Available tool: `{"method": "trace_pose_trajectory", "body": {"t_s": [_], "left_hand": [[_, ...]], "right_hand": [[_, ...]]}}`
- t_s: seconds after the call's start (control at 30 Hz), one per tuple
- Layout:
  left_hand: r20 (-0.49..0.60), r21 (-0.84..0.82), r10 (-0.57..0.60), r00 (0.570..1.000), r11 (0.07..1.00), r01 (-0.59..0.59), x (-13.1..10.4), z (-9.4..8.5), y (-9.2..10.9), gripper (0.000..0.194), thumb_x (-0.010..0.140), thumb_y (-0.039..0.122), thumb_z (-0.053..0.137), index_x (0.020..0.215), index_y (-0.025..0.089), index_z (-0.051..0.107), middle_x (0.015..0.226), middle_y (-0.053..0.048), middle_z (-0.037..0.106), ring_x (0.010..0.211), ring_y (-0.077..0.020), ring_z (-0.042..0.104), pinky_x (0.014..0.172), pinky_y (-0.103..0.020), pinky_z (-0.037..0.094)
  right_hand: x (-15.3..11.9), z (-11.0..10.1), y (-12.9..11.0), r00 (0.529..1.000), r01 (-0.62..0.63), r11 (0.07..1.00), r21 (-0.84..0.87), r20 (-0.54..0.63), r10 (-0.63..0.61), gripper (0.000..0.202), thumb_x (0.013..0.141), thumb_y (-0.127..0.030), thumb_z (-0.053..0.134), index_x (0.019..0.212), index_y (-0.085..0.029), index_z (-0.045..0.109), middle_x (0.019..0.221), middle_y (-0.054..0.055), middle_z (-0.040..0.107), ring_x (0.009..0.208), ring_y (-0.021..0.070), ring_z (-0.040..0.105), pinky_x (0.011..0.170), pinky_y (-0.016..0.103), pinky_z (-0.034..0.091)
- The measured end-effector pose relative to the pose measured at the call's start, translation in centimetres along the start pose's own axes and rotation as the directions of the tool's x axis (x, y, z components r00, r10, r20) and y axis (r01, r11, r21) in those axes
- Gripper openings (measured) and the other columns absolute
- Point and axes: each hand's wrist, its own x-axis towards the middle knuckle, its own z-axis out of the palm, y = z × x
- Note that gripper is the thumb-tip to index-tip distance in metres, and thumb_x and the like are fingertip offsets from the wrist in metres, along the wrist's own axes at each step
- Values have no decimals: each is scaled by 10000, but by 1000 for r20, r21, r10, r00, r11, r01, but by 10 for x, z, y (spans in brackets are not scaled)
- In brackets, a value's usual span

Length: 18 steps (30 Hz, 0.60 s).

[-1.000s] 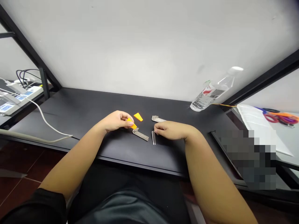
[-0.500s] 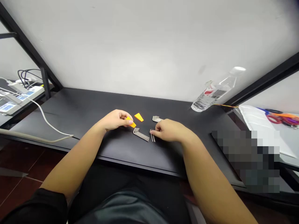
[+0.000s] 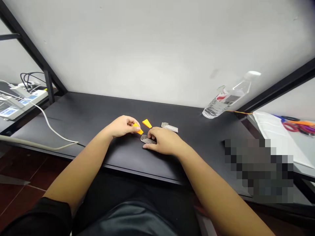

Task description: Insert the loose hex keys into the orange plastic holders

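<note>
The left hand [image 3: 125, 126] is closed in a pinch on a flat orange wedge-shaped piece [image 3: 140, 132], held just beside the bent ends of a near bundle of silvery L-shaped metal keys [image 3: 146, 139]. The right hand [image 3: 165, 140] straddles that bundle, thumb on its near side and fingers on its far side; they hide the long ends, so I cannot tell how firmly it grips. The step in hand looks like gathering the keys evenly; the next move calls for keeping them nested. A second orange wedge [image 3: 147, 123] and a far bundle of similar keys [image 3: 170, 127] lie beyond on the black tabletop [image 3: 98, 109].
</note>
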Motion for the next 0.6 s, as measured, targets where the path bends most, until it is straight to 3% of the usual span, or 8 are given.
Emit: {"method": "trace_pose_trajectory", "body": {"t_s": [0.17,0.33,0.6], "left_hand": [[-154,236,-7,988,971,44,4,-3,-7,273,804,427,727,976,216,751,942,-53,788,845,-206,718,768,-308,540],[-309,484,23,951,865,136,7,-7,-13,210,826,413,676,903,241,769,860,-36,751,755,-200,652,660,-297,478],[-395,630,103,913,753,187,20,-15,-31,316,823,490,705,996,228,735,1058,-94,679,1004,-252,609,862,-356,487]], "right_hand": [[0,2,0,986,164,982,98,9,-166,178,855,-319,687,993,-208,674,1014,72,716,856,210,631,694,300,410],[1,2,6,967,252,958,139,-2,-254,179,840,-245,666,1013,-204,693,1025,79,706,913,221,625,767,311,444],[6,7,7,959,284,952,117,-50,-280,200,869,-259,647,1048,-200,712,1051,91,700,944,230,623,793,322,456]]}}
